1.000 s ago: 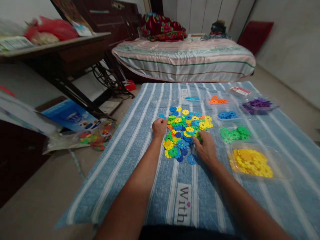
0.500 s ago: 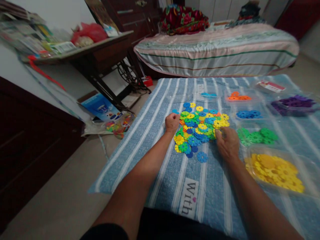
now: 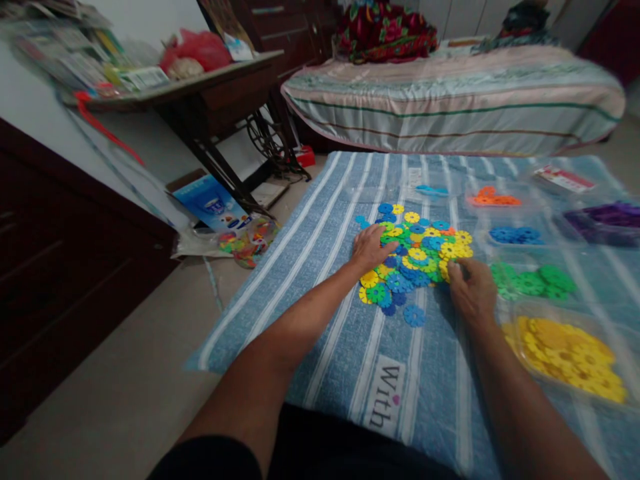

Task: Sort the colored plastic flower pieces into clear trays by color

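Observation:
A heap of mixed plastic flower-shaped discs, blue, yellow, green and orange, lies on a blue striped cloth. My left hand rests flat on the heap's left edge with fingers spread over the discs. At the heap's right edge my right hand has its fingertips pinched on a yellow disc. A lone blue disc lies just in front of the heap.
Sorted discs sit to the right in clear trays: yellow, green, blue, orange, purple. A bag of discs lies on the floor at left. A sewing table and bed stand behind.
My left hand went from a fist beside the heap to flat, fingers spread on the discs. My right hand shifted to the heap's right edge. The view swung left.

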`<state>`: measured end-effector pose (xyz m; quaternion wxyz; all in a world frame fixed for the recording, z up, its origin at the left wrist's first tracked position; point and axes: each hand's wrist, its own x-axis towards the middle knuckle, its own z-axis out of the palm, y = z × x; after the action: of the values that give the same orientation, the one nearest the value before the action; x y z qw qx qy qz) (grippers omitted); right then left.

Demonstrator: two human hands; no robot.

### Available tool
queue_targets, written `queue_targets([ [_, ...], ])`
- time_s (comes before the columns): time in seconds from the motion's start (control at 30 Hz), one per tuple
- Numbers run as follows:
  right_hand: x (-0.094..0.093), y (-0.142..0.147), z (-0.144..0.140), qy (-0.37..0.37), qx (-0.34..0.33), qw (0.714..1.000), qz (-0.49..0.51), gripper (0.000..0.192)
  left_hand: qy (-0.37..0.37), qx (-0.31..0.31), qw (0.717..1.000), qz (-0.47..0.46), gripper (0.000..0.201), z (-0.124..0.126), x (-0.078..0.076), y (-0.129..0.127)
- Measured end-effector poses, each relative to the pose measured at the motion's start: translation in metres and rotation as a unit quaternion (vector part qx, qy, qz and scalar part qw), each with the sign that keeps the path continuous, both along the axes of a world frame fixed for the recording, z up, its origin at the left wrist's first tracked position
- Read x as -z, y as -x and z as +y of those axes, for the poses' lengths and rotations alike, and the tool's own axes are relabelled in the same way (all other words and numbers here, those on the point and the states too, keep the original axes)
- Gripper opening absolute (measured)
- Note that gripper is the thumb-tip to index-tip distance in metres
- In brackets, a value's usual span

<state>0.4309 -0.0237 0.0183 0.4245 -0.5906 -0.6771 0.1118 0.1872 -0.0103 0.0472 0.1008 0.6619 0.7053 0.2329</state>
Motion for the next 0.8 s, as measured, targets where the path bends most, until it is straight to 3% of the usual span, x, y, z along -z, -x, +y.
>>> queue_targets([
  [0.1,-0.003,0.000,-0.002,0.013,-0.006,1.000,0.002,0.039,0.006,0.040,0.999,-0.007,0.050,-0.006,-0.003,-0.005],
  [0.27,-0.008,-0.002,-0.002,0.024,-0.007,1.000,0.008,0.042,0.004,0.053,0.998,-0.020,0.052,-0.019,-0.007,-0.013],
  [0.53,-0.008,-0.005,-0.003,0.037,-0.017,0.999,-0.003,0.039,-0.043,0.094,0.993,-0.053,0.048,-0.045,-0.001,-0.025],
  [0.8,-0.010,-0.010,-0.002,0.059,-0.036,0.997,-0.015,0.037,-0.017,0.117,0.992,-0.049,0.049,-0.077,-0.009,-0.035],
])
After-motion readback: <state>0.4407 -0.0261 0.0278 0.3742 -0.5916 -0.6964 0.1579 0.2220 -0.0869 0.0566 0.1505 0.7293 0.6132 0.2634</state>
